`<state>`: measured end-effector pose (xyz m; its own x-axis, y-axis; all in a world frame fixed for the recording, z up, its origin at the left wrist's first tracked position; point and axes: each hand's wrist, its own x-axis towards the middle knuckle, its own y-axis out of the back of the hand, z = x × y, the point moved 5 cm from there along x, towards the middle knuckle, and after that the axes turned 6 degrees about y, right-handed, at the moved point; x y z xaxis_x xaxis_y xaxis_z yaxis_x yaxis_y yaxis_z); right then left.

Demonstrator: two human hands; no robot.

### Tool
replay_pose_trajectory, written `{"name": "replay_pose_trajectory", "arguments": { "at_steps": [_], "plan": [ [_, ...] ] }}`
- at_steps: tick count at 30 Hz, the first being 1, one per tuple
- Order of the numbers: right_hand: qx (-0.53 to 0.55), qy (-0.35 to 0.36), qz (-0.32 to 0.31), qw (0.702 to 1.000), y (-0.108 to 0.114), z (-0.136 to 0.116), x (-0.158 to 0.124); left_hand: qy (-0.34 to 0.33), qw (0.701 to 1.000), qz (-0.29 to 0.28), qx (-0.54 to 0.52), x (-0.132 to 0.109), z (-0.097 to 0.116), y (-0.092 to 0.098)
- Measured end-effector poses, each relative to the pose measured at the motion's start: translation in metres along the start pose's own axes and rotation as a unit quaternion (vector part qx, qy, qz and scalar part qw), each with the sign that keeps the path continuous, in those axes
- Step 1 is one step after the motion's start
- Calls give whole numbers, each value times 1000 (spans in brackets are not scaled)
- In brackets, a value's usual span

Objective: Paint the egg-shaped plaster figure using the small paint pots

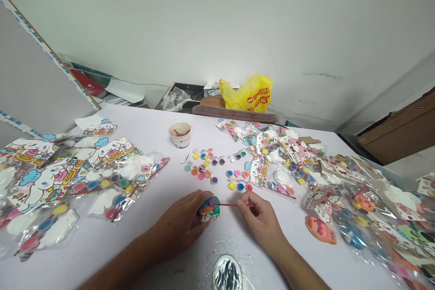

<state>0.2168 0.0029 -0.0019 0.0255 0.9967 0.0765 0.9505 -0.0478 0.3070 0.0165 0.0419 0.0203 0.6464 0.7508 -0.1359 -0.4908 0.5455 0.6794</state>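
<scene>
My left hand point(186, 215) grips a small painted figurine point(209, 210) by its left side, above the white table. Blue, green, white, red and orange patches show on it. Between the fingertips of my right hand point(258, 215) is a thin red paintbrush point(231, 205). The brush lies nearly level, its tip at the figurine's upper right; whether it touches the paint surface I cannot tell. Just beyond both hands sit several small paint pots point(240, 186) in joined strips, in yellow, blue, red and other colours.
A paper cup point(180, 135) with a red stick inside stands farther back. Bagged painting kits point(112, 176) cover the left side, and more kits point(299, 154) crowd the right. A painted orange-pink piece point(321, 229) lies right of my hand. Behind the table sits a yellow plastic bag point(247, 94).
</scene>
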Motion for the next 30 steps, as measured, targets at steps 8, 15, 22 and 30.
{"name": "replay_pose_trajectory", "arguments": {
  "at_steps": [8, 15, 22, 30],
  "plan": [
    [-1, 1, 4, 1000, 1, 0, 1, 4, 1000, 10, 15, 2, -9, 1],
    [-7, 4, -5, 1000, 0, 1, 1, 4, 1000, 9, 11, 1, -10, 1],
    [31, 0, -9, 999, -2, 3, -1, 23, 1000, 2, 8, 2, -2, 3],
    [-6, 4, -2, 1000, -2, -2, -1, 43, 999, -10, 6, 1, 4, 4]
  ]
}}
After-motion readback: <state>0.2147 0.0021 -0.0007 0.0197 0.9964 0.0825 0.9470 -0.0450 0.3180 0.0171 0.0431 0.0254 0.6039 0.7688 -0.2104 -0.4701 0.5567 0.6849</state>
